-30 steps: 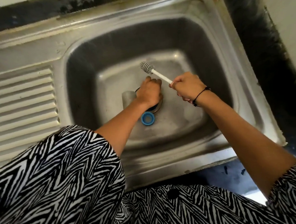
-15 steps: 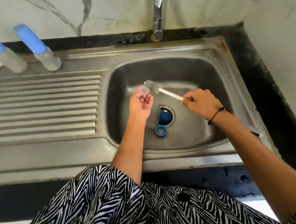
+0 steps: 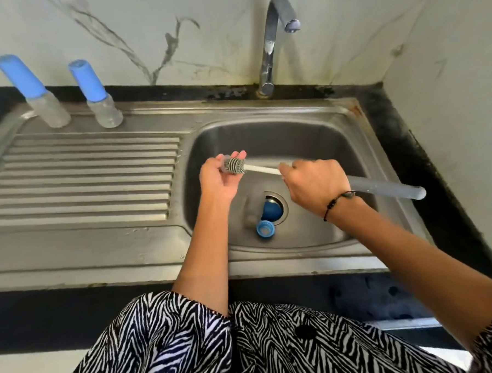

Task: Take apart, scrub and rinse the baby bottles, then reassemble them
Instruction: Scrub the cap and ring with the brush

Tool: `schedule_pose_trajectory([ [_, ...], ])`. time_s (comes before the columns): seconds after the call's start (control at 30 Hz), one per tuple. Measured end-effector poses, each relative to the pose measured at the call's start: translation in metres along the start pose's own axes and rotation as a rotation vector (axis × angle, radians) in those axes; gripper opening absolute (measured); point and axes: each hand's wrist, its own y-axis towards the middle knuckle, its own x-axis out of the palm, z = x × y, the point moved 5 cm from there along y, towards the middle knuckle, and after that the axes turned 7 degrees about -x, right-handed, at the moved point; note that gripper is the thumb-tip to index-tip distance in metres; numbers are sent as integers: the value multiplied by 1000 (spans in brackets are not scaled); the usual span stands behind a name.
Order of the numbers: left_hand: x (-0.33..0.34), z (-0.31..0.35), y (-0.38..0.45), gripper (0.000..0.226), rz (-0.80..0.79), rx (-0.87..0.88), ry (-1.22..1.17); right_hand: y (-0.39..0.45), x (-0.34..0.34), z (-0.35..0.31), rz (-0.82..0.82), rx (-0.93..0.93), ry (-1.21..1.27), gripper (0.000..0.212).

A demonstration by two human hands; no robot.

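Above the sink basin [image 3: 336, 141], the left hand [image 3: 220, 177] fingers pinch a small clear bottle part [image 3: 226, 164]; the right hand [image 3: 314, 184] fingers clamp the bottle brush [image 3: 236, 166], bristles touching it. A blue collar ring [image 3: 265, 228] lies beside the drain.

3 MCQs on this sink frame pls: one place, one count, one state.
1. Where does the blue ring lie?
A. on the drainboard
B. in the basin by the drain
C. on the tap

2. How many capped bottles stand on the sink's back ledge?
A. one
B. two
C. four

3. Is water coming from the tap?
A. no
B. yes, a full stream
C. yes, a spray

Key: 1 B, it sits beside the drain hole; 2 B, left bottle and right bottle; 3 A, nothing shows below the spout.
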Motion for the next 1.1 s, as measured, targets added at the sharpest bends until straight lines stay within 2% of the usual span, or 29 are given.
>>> schedule_pose_trajectory([
  [0.1, 3, 1, -6, 26, 9, -60, 6, -3, -15, -9, 158, -18, -91, 37],
  [0.27, 1, -9, -11, 17, 11, -146, -44, -6, -20, -27, 300, -85, -285, 32],
  [0.37, 9, -8, -17, 23, -46, -151, -14, -4, -21, -31, 306, -45, -303, 31],
  [0.43, 18, -3, -18, 29, -75, -117, 18, -1, -29, -30, 225, 31, -233, 33],
  [0.5, 26, 3, -18, 30, -109, -71, 37, 4, -27, -24, 59, 105, 9, 29],
  [0.53, 30, 7, -20, 28, -133, -32, 45, 7, -23, -19, -71, 183, 249, 26],
  [0.67, 51, 18, -33, 24, -280, 144, -36, 9, 0, -4, -361, 484, 1478, 22],
  [0.7, 56, 18, -39, 23, -329, 167, -84, 5, 8, -1, -469, 513, 1666, 26],
  [0.77, 63, 15, -47, 22, -413, 170, -139, -3, 16, 4, -598, 518, 1816, 32],
  [0.83, 61, 12, -45, 23, -385, 118, -47, -3, 20, 12, -541, 509, 1724, 31],
  [0.87, 56, 9, -40, 21, -306, 73, 56, -2, 16, 17, -443, 486, 1522, 29],
  [0.9, 48, 8, -35, 18, -196, 20, 180, 0, 11, 22, -331, 428, 1215, 27],
  [0.97, 33, 7, -28, 11, 10, -72, 398, 3, -1, 22, -73, 231, 408, 20],
  [1.0, 28, 8, -26, 11, 72, -96, 451, 1, -6, 15, 90, 129, 126, 13],
  [1.03, 26, 8, -25, 10, 101, -100, 458, -2, -10, 6, 171, 56, -40, 11],
  [1.1, 28, 9, -24, 10, 98, -54, 395, -1, -8, -3, 302, -19, -119, 22],
])
